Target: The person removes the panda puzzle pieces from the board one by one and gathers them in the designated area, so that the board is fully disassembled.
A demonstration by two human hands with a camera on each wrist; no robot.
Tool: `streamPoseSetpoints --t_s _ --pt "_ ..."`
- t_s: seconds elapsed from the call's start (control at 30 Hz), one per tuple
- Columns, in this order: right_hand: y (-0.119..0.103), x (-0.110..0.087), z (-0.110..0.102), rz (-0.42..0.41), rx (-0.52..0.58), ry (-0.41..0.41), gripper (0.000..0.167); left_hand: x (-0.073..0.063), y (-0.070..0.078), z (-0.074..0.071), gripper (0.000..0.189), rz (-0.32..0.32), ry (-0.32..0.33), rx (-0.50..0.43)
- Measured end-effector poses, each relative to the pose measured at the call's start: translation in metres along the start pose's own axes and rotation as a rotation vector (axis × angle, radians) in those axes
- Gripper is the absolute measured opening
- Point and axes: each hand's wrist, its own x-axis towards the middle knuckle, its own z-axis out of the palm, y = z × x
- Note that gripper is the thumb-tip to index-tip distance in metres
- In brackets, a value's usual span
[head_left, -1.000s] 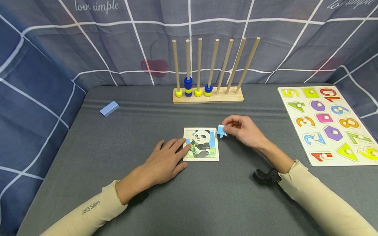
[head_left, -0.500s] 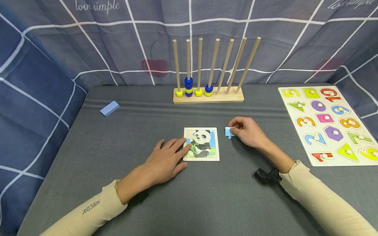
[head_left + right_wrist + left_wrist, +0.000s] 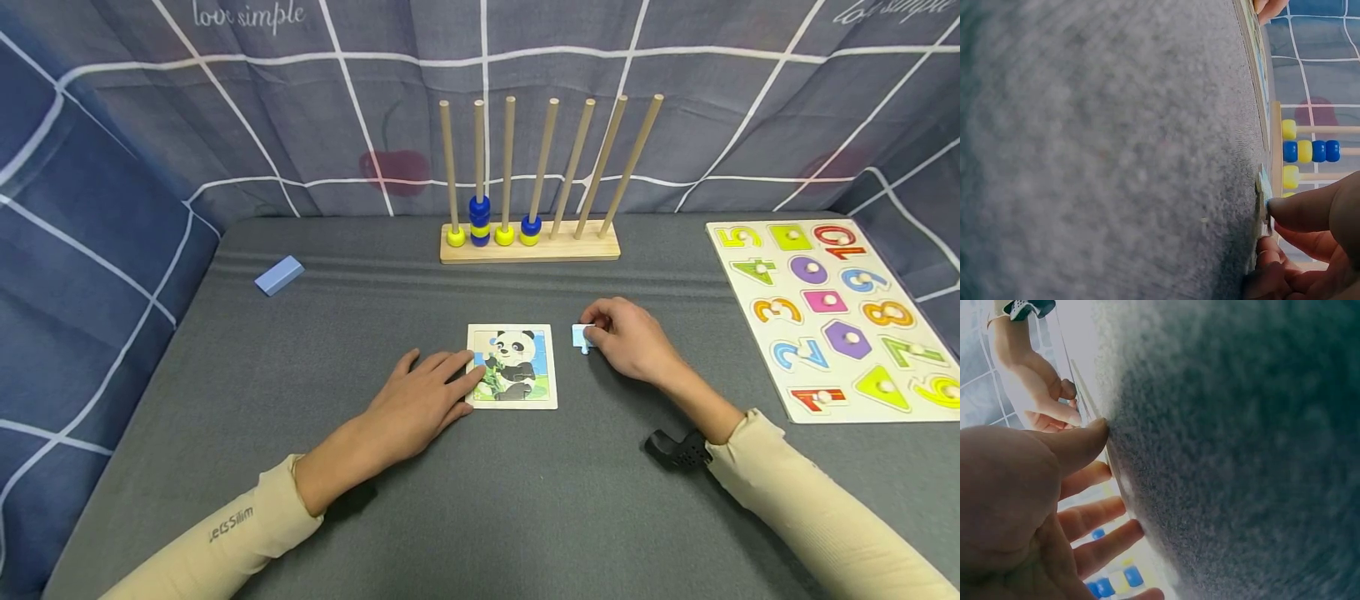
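The blue puzzle piece (image 3: pixel 581 336) sits near the right side of the panda puzzle (image 3: pixel 517 354), apart from it, its knob pointing toward the person; the right hand (image 3: pixel 630 340) pinches it between thumb and finger, hiding its right end, so its long axis cannot be told; the near-square panda puzzle has its panda's head away from the person; the left hand (image 3: pixel 416 408), fingers straight and spread, covers part of its left edge; both sleeves (image 3: pixel 240 525) are cut off.
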Motion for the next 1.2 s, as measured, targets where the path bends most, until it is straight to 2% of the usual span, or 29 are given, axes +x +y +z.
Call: streamPoseSetpoints --t_s 0.27,0.53,0.8,1.0,1.2 --pt "-0.001 0.0 0.001 -0.021 0.002 0.017 0.013 -0.001 -0.003 -0.001 0.046 0.004 -0.007 0.02" --pt "0.001 0.0 -0.001 -0.028 0.023 0.0 0.016 0.002 -0.004 -0.002 0.049 -0.006 -0.036 -0.013" --pt "0.001 -0.001 -0.004 -0.052 0.036 -0.03 0.022 0.002 -0.003 -0.002 0.048 -0.004 -0.034 -0.022" --pt "-0.008 -0.002 -0.009 -0.108 0.036 -0.023 0.026 0.002 -0.004 -0.002 0.049 -0.008 -0.029 -0.029" --pt "-0.024 0.001 0.0 -0.181 0.126 -0.058 0.022 0.002 -0.003 -0.002 0.048 -0.016 -0.038 -0.042"
